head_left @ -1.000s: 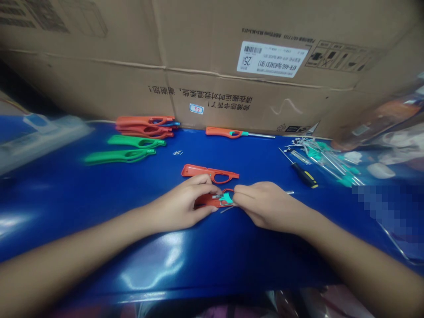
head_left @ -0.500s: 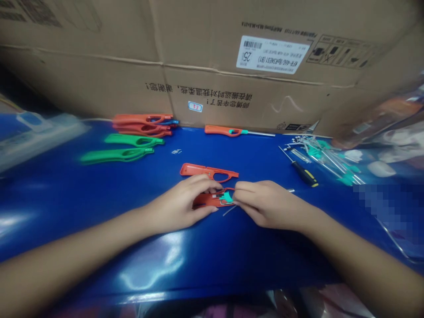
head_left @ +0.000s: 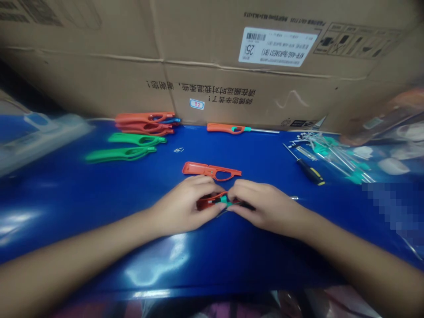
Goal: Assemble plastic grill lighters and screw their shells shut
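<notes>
My left hand (head_left: pixel 185 205) is closed around the rear of an orange lighter half-shell (head_left: pixel 202 204), with its thumb beside a teal trigger (head_left: pixel 224 201) in the shell. My right hand (head_left: pixel 268 205) pinches the front part of the same lighter, its fingertips close to the trigger; exactly which part they grip is hidden. A metal tube end (head_left: pixel 294 198) shows beyond the right hand. Just behind both hands, another orange half-shell (head_left: pixel 197 168) lies with its inside up.
An assembled orange lighter (head_left: pixel 220 128) lies by the large cardboard box (head_left: pixel 205 39). Green shells (head_left: pixel 124 153) and orange shells (head_left: pixel 139 118) rest at back left. A screwdriver (head_left: pixel 308 170) and a pile of metal tubes with teal parts (head_left: pixel 331 154) are at right.
My left thumb has moved in against the teal trigger. The right fingers have shifted slightly left over the shell's front, and the lighter half appears more tilted. The view has shifted slightly.
</notes>
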Available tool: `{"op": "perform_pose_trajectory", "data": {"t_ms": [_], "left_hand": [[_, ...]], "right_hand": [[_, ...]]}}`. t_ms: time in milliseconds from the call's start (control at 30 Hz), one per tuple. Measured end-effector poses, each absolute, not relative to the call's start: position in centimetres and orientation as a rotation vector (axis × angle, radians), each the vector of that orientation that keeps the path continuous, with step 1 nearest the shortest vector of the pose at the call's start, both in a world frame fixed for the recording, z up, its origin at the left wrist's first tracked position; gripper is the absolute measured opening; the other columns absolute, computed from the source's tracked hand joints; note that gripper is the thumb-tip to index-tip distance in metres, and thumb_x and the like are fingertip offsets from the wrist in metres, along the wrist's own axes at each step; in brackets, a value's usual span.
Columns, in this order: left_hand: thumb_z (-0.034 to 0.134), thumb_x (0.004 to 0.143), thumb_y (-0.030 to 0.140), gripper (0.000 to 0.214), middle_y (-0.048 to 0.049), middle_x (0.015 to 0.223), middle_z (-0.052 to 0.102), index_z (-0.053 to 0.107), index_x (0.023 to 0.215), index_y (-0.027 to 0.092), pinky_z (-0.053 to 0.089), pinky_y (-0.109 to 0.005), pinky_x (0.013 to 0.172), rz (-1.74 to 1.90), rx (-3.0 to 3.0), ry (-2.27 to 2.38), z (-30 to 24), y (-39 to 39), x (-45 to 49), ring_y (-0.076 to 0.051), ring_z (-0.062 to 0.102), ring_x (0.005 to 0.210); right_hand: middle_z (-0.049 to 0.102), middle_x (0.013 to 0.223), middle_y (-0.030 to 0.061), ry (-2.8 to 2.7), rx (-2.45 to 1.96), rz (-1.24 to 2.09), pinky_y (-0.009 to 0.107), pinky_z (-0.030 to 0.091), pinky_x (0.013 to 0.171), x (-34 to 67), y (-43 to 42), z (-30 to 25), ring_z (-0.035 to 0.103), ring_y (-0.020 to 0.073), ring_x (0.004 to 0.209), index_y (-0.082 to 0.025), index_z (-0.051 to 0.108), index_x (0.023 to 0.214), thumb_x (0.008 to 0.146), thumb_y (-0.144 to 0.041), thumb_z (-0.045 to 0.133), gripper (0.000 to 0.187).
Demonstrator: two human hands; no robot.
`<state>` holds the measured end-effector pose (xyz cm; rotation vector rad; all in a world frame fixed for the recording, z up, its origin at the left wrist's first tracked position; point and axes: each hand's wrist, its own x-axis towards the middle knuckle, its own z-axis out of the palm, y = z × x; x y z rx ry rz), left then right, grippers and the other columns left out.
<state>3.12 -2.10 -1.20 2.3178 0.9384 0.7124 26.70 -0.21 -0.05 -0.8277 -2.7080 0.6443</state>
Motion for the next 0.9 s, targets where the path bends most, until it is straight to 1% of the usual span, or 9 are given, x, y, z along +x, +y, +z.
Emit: {"op": "perform_pose_trajectory", "data": {"t_ms": [33, 100, 200, 400, 500, 600, 667, 800, 900], "left_hand": [[0.06, 0.096, 0.026, 0.014, -0.0052, 0.091, 0.07, 0.069, 0.102, 0.016, 0.05, -0.032, 0.08, 0.717, 2.312, 0.953, -1.3, -2.1, 3.1, -0.019, 0.063, 0.088], [0.06, 0.097, 0.026, 0.014, -0.0047, 0.088, 0.07, 0.069, 0.096, 0.016, 0.05, -0.031, 0.077, 0.71, 2.307, 0.977, -1.4, -2.0, 3.0, -0.018, 0.063, 0.085], [0.061, 0.095, 0.025, 0.012, -0.0041, 0.086, 0.069, 0.07, 0.094, 0.016, 0.049, -0.03, 0.076, 0.694, 2.299, 0.991, -1.4, -1.9, 2.9, -0.018, 0.063, 0.084], [0.063, 0.094, 0.025, 0.011, -0.0038, 0.09, 0.071, 0.07, 0.097, 0.017, 0.051, -0.03, 0.078, 0.705, 2.287, 1.003, -1.6, -1.7, 2.8, -0.017, 0.065, 0.085], [0.061, 0.097, 0.028, 0.017, -0.0056, 0.096, 0.072, 0.07, 0.107, 0.017, 0.052, -0.032, 0.081, 0.713, 2.335, 0.994, -1.9, -1.7, 2.6, -0.019, 0.066, 0.091], [0.06, 0.097, 0.029, 0.026, -0.0075, 0.108, 0.07, 0.068, 0.119, 0.018, 0.053, -0.031, 0.082, 0.715, 2.375, 1.015, -2.2, -1.7, 2.3, -0.019, 0.067, 0.096], [0.059, 0.098, 0.028, 0.028, -0.0076, 0.108, 0.069, 0.067, 0.122, 0.018, 0.054, -0.03, 0.08, 0.724, 2.396, 1.033, -2.3, -1.6, 2.1, -0.018, 0.066, 0.093], [0.058, 0.098, 0.027, 0.025, -0.007, 0.102, 0.068, 0.07, 0.118, 0.018, 0.053, -0.031, 0.079, 0.736, 2.402, 1.024, -2.4, -1.5, 2.1, -0.018, 0.066, 0.089], [0.059, 0.098, 0.027, 0.025, -0.0068, 0.102, 0.068, 0.07, 0.118, 0.018, 0.053, -0.03, 0.078, 0.746, 2.375, 1.028, -2.4, -1.4, 2.1, -0.017, 0.065, 0.088]], "right_hand": [[0.063, 0.103, 0.004, -2.69, -0.848, 0.648, 0.025, 0.045, 0.071, 26.6, -0.3, 0.0, 0.06, 0.015, 0.086, -0.021, 0.057, 0.104, 0.099, -0.025, 0.057, 0.007], [0.062, 0.115, 0.0064, -2.666, -0.896, 0.628, 0.027, 0.048, 0.073, 26.6, -0.4, 0.0, 0.062, 0.017, 0.093, -0.022, 0.053, 0.115, 0.097, -0.028, 0.061, 0.021], [0.062, 0.126, 0.0085, -2.698, -0.935, 0.552, 0.031, 0.051, 0.076, 26.8, -0.3, 0.1, 0.065, 0.0207, 0.102, -0.023, 0.05, 0.128, 0.096, -0.033, 0.063, 0.036], [0.071, 0.12, 0.0062, -2.768, -0.915, 0.465, 0.032, 0.052, 0.081, 26.8, -0.1, 0.0, 0.068, 0.0203, 0.107, -0.023, 0.06, 0.125, 0.1, -0.034, 0.056, 0.027], [0.069, 0.124, 0.0077, -2.778, -0.894, 0.445, 0.033, 0.053, 0.084, 27.1, 0.1, 0.5, 0.067, 0.021, 0.109, -0.024, 0.06, 0.13, 0.099, -0.035, 0.058, 0.033], [0.064, 0.132, 0.0076, -2.824, -0.858, 0.497, 0.035, 0.052, 0.088, 28.1, 0.7, 1.3, 0.064, 0.0221, 0.113, -0.027, 0.056, 0.135, 0.094, -0.035, 0.065, 0.043], [0.066, 0.125, 0.0069, -2.826, -0.869, 0.548, 0.034, 0.05, 0.088, 29.0, 1.3, 1.8, 0.062, 0.0217, 0.11, -0.025, 0.059, 0.129, 0.091, -0.031, 0.069, 0.039], [0.07, 0.098, 0.0037, -2.848, -0.838, 0.558, 0.032, 0.046, 0.08, 30.2, 2.1, 2.0, 0.061, 0.0186, 0.091, -0.021, 0.068, 0.104, 0.095, -0.022, 0.063, 0.011], [0.068, 0.091, 0.0043, -2.874, -0.801, 0.499, 0.032, 0.044, 0.078, 30.0, 1.9, 2.0, 0.059, 0.0185, 0.087, -0.02, 0.071, 0.097, 0.099, -0.022, 0.057, 0.014]]}}
